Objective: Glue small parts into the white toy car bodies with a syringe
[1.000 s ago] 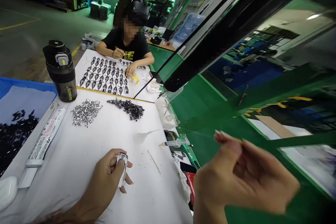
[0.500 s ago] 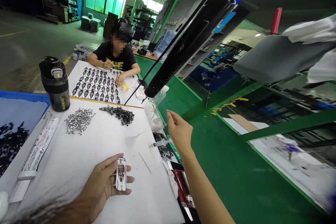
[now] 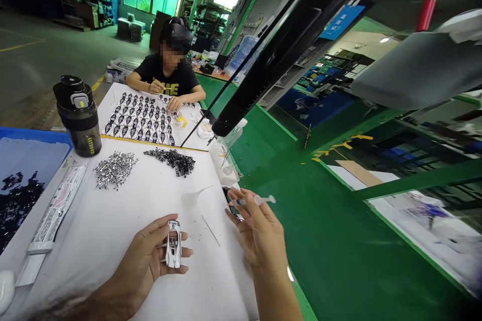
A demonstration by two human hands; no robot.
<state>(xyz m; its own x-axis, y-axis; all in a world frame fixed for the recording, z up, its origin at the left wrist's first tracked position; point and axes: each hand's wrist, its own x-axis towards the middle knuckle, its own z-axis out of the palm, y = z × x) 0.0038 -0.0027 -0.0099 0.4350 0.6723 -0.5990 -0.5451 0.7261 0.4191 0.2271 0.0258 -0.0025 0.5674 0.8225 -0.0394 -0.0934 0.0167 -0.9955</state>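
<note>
My left hand (image 3: 150,251) is closed on a small silver toy car body (image 3: 173,245), gripped between the thumb and the fingers beneath it. Over the table's right edge, my right hand (image 3: 259,230) has its fingers around a clear syringe (image 3: 252,201), whose plunger end points right. Between the hands a thin stick (image 3: 211,230) lies on the white table. Beyond it is a translucent piece with a fine pointed tip (image 3: 192,198). A pile of small silver parts (image 3: 115,169) and a pile of small black parts (image 3: 173,161) lie farther back.
A dark bottle (image 3: 78,115) and a white tube (image 3: 58,210) stand and lie at left, beside a blue tray (image 3: 33,135) of black parts. Across the table a co-worker (image 3: 169,70) sits behind rows of small parts (image 3: 139,118). A black lamp-like bar (image 3: 271,60) hangs overhead at right.
My right hand has come down and picked the syringe up from the table's right edge. The left hand still holds the toy car body in nearly the same place.
</note>
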